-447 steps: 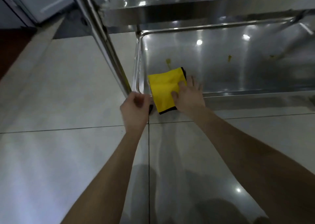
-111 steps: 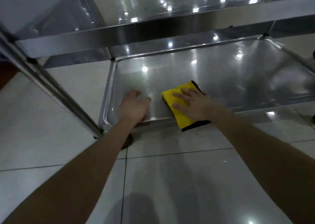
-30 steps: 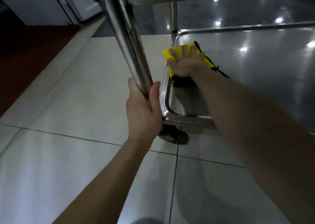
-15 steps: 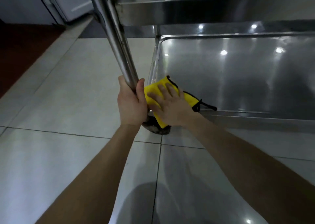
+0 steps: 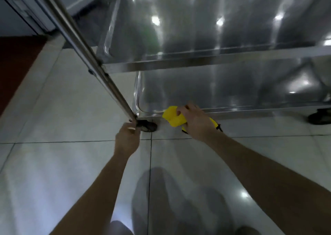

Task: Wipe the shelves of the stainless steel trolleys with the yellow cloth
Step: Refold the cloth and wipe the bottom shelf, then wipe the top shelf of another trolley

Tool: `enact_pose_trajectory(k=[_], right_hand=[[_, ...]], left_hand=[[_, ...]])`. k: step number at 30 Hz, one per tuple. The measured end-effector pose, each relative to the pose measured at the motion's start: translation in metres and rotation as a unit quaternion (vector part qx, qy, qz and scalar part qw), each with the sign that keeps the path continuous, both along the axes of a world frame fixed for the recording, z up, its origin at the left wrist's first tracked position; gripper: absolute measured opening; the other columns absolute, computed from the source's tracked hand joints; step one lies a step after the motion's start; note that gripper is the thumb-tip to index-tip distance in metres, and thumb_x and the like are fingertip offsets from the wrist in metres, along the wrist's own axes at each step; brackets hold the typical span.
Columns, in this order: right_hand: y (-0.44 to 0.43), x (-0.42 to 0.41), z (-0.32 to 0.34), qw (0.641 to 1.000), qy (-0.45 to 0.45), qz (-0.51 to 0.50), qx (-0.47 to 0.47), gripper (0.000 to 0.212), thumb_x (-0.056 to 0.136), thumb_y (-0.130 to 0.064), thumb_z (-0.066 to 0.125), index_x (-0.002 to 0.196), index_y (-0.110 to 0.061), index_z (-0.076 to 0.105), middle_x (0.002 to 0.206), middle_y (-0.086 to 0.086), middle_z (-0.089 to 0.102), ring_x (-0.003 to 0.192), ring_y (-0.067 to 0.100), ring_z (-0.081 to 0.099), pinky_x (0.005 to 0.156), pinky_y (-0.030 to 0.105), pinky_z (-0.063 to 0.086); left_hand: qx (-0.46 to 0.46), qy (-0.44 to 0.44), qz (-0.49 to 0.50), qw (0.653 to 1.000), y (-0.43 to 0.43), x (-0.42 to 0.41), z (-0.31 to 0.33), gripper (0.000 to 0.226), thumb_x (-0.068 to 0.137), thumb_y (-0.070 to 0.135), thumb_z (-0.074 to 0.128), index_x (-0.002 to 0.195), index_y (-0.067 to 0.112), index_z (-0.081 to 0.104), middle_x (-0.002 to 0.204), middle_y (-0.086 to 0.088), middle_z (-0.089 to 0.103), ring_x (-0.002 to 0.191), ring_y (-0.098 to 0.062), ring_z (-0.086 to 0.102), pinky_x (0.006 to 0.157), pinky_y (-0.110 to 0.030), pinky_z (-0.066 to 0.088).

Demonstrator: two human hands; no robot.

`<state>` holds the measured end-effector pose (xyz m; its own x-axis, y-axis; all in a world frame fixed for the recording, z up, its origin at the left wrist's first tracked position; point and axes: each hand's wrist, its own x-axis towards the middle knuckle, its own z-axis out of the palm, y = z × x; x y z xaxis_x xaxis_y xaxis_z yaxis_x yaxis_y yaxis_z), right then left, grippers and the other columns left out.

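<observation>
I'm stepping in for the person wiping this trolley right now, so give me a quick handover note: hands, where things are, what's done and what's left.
Left hand: closed around the foot of the trolley's corner post, just above the caster.
Right hand: gripping the yellow cloth, bunched, at the front left edge of the bottom shelf, partly off the rim.
Done: cannot be judged for certain; the bottom shelf shows no visible marks, only light reflections.
Left: the shelf above shows a faint greenish patch near its left side, possibly a reflection; check it, then wipe that shelf.
</observation>
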<state>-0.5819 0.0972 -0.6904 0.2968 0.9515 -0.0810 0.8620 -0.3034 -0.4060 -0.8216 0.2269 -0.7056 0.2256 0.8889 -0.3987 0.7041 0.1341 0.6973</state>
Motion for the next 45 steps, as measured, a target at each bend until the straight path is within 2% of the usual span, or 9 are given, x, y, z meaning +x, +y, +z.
enact_pose_trajectory(k=[4,8,13,18,21,29,33,36,45], right_hand=[[-0.068,-0.012,0.091,0.996,0.081,-0.034,0.015,0.057,0.075,0.0,0.078,0.129,-0.013,0.063,0.129,0.016,0.054,0.113,0.042,0.055,0.092,0.048,0.051],[-0.116,-0.022,0.206,0.987,0.13,-0.075,0.056,0.06,0.075,0.004,0.08,0.129,-0.016,0.062,0.13,0.011,0.049,0.114,0.037,0.056,0.087,0.04,0.052],[-0.177,-0.013,0.367,0.968,0.187,-0.124,0.115,0.068,0.079,-0.009,0.084,0.131,-0.032,0.047,0.141,0.0,0.035,0.127,0.032,0.055,0.085,0.045,0.06],[-0.242,0.03,0.506,0.963,0.183,-0.114,0.163,0.053,0.09,-0.039,0.079,0.135,-0.022,0.057,0.147,0.0,0.045,0.131,0.021,0.057,0.091,0.033,0.056],[-0.278,0.066,0.559,0.947,0.173,-0.146,0.231,0.033,0.097,-0.03,0.071,0.126,-0.021,0.06,0.132,-0.005,0.056,0.117,0.011,0.063,0.092,0.036,0.056],[-0.377,0.161,0.641,0.839,0.435,-0.278,0.173,0.087,0.093,-0.042,0.082,0.164,-0.025,0.032,0.143,-0.001,0.062,0.128,0.017,0.063,0.106,0.042,0.054],[-0.443,0.163,0.673,0.81,0.522,-0.235,0.126,0.063,0.096,-0.031,0.08,0.152,-0.022,0.054,0.138,0.006,0.066,0.122,0.025,0.067,0.104,0.047,0.058],[-0.499,0.168,0.69,0.831,0.467,-0.254,0.164,0.031,0.097,-0.028,0.078,0.127,-0.024,0.071,0.115,0.003,0.073,0.105,0.025,0.071,0.078,0.036,0.061],[-0.641,0.284,0.736,0.91,0.19,-0.275,0.246,0.015,0.102,-0.055,0.061,0.107,-0.041,0.063,0.09,-0.022,0.066,0.088,-0.003,0.062,0.067,0.031,0.049]], left_hand=[[-0.187,-0.091,-0.006,0.978,-0.06,0.013,0.094,0.02,0.11,0.011,0.055,0.109,0.004,0.073,0.093,-0.014,0.079,0.101,-0.04,0.074,0.076,-0.036,0.05],[-0.238,-0.157,-0.062,0.956,-0.111,0.055,0.24,0.048,0.098,0.056,0.062,0.126,0.019,0.074,0.115,0.002,0.081,0.11,-0.019,0.076,0.096,-0.038,0.055],[-0.121,-0.171,-0.133,0.969,-0.171,0.105,0.421,0.026,0.104,0.034,0.072,0.112,0.01,0.069,0.105,-0.007,0.077,0.095,-0.015,0.069,0.09,-0.041,0.055],[-0.019,-0.155,-0.214,0.964,-0.223,0.155,0.569,0.016,0.104,0.03,0.071,0.106,0.016,0.063,0.091,-0.007,0.069,0.082,-0.024,0.064,0.076,-0.047,0.053],[0.042,-0.158,-0.26,0.952,-0.257,0.177,0.628,0.014,0.103,0.026,0.071,0.1,0.021,0.059,0.082,0.006,0.061,0.072,-0.011,0.055,0.064,-0.025,0.046],[0.119,-0.194,-0.33,0.916,-0.362,0.21,0.712,0.013,0.104,0.036,0.067,0.11,0.029,0.057,0.092,0.01,0.063,0.082,-0.01,0.058,0.072,-0.029,0.048],[0.12,-0.222,-0.304,0.919,-0.435,0.214,0.727,0.011,0.105,0.036,0.065,0.111,0.034,0.057,0.094,0.013,0.064,0.084,-0.009,0.058,0.074,-0.033,0.049],[0.116,-0.241,-0.265,0.926,-0.481,0.225,0.734,0.009,0.107,0.033,0.065,0.109,0.035,0.056,0.091,0.013,0.064,0.079,-0.005,0.058,0.073,-0.03,0.047],[0.117,-0.262,-0.286,0.914,-0.584,0.353,0.759,0.017,0.103,0.035,0.072,0.106,0.023,0.06,0.088,0.008,0.069,0.074,0.001,0.061,0.066,-0.016,0.05]])
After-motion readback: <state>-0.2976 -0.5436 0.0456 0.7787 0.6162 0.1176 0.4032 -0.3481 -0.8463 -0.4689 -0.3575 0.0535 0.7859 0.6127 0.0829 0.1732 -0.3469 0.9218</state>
